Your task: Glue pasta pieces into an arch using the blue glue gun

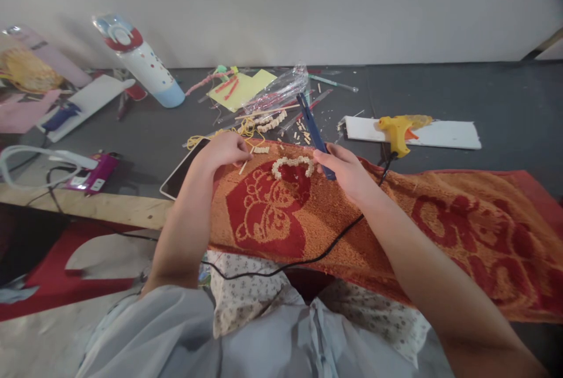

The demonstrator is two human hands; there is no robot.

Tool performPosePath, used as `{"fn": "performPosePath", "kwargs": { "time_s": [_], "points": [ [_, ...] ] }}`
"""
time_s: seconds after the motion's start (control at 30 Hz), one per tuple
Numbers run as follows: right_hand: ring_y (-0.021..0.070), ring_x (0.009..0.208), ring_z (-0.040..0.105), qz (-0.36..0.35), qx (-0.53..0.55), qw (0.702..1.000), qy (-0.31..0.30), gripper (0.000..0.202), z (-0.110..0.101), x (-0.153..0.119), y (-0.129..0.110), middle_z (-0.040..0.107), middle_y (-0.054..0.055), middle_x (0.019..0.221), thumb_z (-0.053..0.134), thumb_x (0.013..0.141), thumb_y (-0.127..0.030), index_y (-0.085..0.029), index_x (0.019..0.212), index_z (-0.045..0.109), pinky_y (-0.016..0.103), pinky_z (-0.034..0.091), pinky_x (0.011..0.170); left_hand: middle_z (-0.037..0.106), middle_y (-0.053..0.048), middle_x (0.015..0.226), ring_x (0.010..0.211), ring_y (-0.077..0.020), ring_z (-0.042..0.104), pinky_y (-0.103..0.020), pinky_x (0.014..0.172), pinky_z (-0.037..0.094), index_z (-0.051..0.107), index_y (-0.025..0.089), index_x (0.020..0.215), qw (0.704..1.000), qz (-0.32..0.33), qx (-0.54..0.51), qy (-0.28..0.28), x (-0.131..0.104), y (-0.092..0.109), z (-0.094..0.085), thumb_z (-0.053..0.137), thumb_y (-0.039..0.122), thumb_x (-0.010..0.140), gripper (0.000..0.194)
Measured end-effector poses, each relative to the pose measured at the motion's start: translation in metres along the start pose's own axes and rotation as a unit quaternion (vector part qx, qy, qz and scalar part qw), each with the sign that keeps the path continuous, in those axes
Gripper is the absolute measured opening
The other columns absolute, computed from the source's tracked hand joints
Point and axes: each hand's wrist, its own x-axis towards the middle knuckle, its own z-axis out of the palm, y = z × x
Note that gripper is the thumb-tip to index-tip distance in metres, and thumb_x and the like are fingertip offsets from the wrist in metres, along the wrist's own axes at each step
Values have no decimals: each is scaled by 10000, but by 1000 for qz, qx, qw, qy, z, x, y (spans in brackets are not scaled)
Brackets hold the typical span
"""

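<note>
My left hand is closed in a pinch over the orange-and-red towel. A short thin pale stick sticks out from its fingertips. A row of small pale pieces lies just right of those fingers. My right hand is wrapped round a long, narrow, dark blue tool, whose far end tilts up and to the left. I cannot make out its exact kind. Between the hands, a curved chain of small cream pieces rests on the towel, its right end close to my right fingers.
A yellow glue gun lies on a white board; its black cord crosses the towel. Behind are plastic wrap, yellow paper and yellow string. A bottle and tablet are at the left.
</note>
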Motion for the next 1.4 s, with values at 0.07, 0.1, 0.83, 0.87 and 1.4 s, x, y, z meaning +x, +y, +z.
{"fn": "performPosePath", "kwargs": {
  "time_s": [0.07,0.1,0.83,0.87,1.4],
  "points": [
    [129,643,435,0,-3,1000,-2,277,0,-1,0,500,-15,683,652,752,-459,-203,776,551,306,303,609,706,-17,608,620,-146,633,-249,613,411,684,191,619,1000,-4,2,7,1,0,1,629,347,741,205],
    [130,643,435,0,-4,1000,-2,273,-1,-1,-1,499,-14,680,648,757,-457,-203,772,550,307,302,610,707,-17,609,615,-147,630,-251,606,408,682,194,620,1000,-7,4,11,1,0,2,630,356,740,208],
    [129,646,441,-2,-11,1000,3,299,-1,-1,-1,498,-20,672,659,743,-486,-208,762,552,298,318,602,691,-13,584,594,-155,606,-266,582,377,681,204,628,999,9,15,38,3,-2,8,596,350,730,197],
    [130,645,442,-3,-13,1000,2,305,-1,-2,-1,496,-20,670,659,742,-493,-208,756,549,299,318,603,694,-15,587,595,-154,607,-265,579,375,678,205,623,999,10,14,38,3,-2,8,595,353,732,201],
    [133,647,442,-17,-13,1000,1,295,-1,-3,-3,499,-18,664,654,748,-483,-212,734,540,300,328,622,670,-16,572,564,-145,561,-269,550,331,639,202,568,998,15,27,48,1,-1,9,587,292,711,177]
  ]
}}
